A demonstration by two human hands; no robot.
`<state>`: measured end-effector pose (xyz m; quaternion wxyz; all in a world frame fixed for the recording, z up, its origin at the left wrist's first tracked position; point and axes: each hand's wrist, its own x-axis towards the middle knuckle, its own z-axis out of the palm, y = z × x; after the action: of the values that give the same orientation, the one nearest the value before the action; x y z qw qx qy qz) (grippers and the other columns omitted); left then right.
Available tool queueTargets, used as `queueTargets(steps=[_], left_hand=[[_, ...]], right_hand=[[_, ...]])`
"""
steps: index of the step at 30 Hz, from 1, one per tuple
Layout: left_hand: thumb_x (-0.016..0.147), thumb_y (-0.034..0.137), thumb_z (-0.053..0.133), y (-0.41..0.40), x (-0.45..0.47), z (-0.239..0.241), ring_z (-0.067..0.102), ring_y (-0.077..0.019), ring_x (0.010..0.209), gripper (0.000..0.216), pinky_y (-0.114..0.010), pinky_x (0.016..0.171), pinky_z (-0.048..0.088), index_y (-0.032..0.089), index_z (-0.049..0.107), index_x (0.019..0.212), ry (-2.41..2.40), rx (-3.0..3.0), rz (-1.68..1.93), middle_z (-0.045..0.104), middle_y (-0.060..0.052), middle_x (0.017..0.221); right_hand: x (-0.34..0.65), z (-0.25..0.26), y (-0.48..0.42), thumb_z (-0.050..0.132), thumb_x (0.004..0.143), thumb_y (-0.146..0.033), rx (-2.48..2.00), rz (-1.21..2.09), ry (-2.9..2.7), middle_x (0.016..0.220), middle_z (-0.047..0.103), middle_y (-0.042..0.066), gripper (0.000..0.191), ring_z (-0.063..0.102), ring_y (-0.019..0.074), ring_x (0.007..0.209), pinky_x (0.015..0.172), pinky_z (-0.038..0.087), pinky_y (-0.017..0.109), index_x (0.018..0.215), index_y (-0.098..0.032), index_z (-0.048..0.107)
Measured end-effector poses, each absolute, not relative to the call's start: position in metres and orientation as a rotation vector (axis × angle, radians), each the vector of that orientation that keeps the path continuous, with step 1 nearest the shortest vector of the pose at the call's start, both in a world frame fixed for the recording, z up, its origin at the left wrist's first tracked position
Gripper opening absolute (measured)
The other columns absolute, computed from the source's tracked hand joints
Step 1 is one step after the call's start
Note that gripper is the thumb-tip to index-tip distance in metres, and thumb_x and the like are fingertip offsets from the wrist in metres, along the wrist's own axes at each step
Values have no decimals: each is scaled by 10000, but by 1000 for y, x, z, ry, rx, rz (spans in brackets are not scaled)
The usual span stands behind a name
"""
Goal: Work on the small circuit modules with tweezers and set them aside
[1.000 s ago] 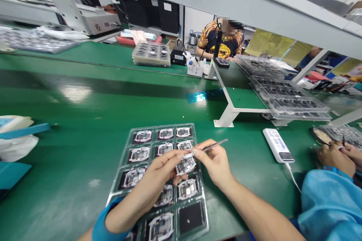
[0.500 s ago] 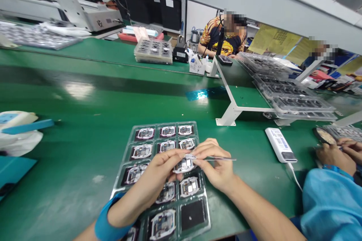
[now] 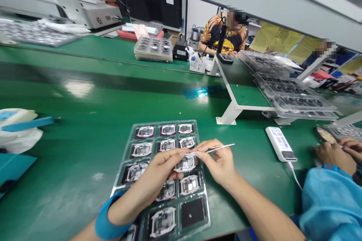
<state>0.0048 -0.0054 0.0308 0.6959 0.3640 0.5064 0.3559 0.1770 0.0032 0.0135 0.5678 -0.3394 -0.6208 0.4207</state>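
Observation:
Between thumb and fingers, my left hand (image 3: 166,162) grips a watch-like electronic housing (image 3: 186,163), a pale frame with circuit parts inside. My right hand (image 3: 216,160) is closed on thin metal tweezers (image 3: 220,148), whose back end sticks out to the right. Their tips meet the top edge of the housing, close to my left fingertips; what they touch is too small to make out. Beneath both hands lies a clear plastic tray (image 3: 208,211) with similar housings in its compartments. One compartment at the lower right shows only a black pad (image 3: 192,214).
A white device with a cable (image 3: 281,145) lies to the right, near a co-worker's hands (image 3: 336,154). Behind stands a white-legged raised shelf (image 3: 230,115) bearing stacked clear trays (image 3: 299,101). A blue film strip (image 3: 196,92) lies on the green bench. Another person sits beyond.
The tweezers have tilted, their back end now higher. My right fingers have shifted slightly around them, while my left hand stays nearly in place with the housing.

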Motion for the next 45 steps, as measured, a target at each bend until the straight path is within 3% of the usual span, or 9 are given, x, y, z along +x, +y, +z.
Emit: queueTargets(steps=[5,11,17,21,27,36,41,45], left_hand=[[696,493,728,-5,4,28,478,-124,644,347,-193,519,405,213,787,893,1145,865,765,669,-22,824],[667,495,756,-3,5,26,450,-117,625,367,-178,513,402,199,784,881,1153,860,765,620,0,705],[731,472,720,-4,4,24,461,-105,633,323,-165,544,411,212,775,915,1159,856,764,658,-9,768],[706,483,725,-4,5,26,468,-107,626,332,-162,524,398,205,776,882,1170,861,767,679,-18,776],[687,475,737,-5,5,27,445,-110,589,317,-177,513,400,210,778,857,1205,853,784,602,10,672],[659,430,763,-4,1,24,519,-118,619,343,-219,548,428,204,777,916,1152,830,815,697,-50,924],[690,409,725,-3,2,22,513,-134,627,331,-234,570,438,215,769,954,1158,906,777,687,-28,819],[682,382,713,0,4,29,535,-163,716,279,-233,578,436,201,774,885,1168,892,789,701,-46,858]], right_hand=[[179,15,1,680,837,-143,-807,877,-1592,828,742,45,74,717,191,803,754,572,348,854,-213,660],[180,19,0,693,832,-144,-814,867,-1688,864,751,63,68,718,206,859,804,569,367,853,-202,667],[180,16,4,696,835,-183,-818,1123,-1488,895,727,28,79,715,163,756,664,585,295,873,-218,636],[179,14,4,683,844,-189,-823,1125,-1458,863,729,26,55,711,155,712,641,584,288,847,-214,634],[179,17,2,678,837,-135,-804,931,-1620,836,754,50,78,723,190,823,778,579,346,819,-208,657],[178,19,3,682,833,-176,-908,875,-1538,817,744,58,36,729,191,770,712,584,319,831,-198,654],[179,16,3,672,847,-171,-850,823,-1658,832,758,57,42,725,204,823,790,571,368,836,-207,655],[178,18,3,668,851,-175,-812,799,-1692,828,759,47,57,723,202,833,810,568,385,823,-223,657]])
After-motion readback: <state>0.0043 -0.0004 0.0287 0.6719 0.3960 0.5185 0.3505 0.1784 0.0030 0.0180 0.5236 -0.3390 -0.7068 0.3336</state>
